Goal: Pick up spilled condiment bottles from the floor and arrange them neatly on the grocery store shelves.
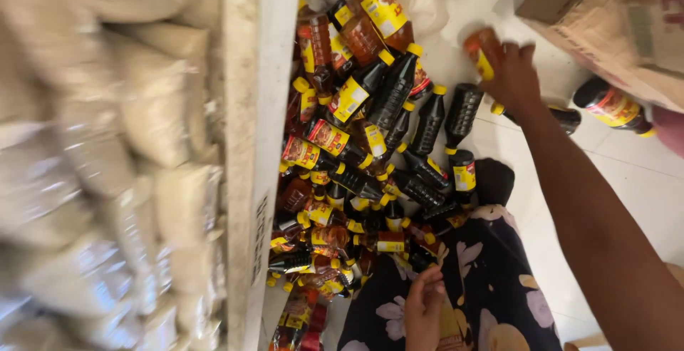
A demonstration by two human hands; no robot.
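A heap of several small sauce bottles [356,144], amber and dark with yellow caps and yellow-red labels, lies on the white floor. My right hand [514,76] reaches out over the far side of the heap and grips one amber bottle [479,46] with a yellow label. Just below it lie dark ribbed bottles [462,112]. My left hand [424,308] rests on my dark floral skirt [491,287] at the near edge of the heap, fingers loosely curled together, with nothing visible in it.
A white shelf upright [262,144] borders the heap on the left, with pale filled sacks [149,123] stacked behind it. A cardboard box [605,23] stands at the top right, and a larger dark bottle [611,105] lies beside it on the tiled floor [627,180].
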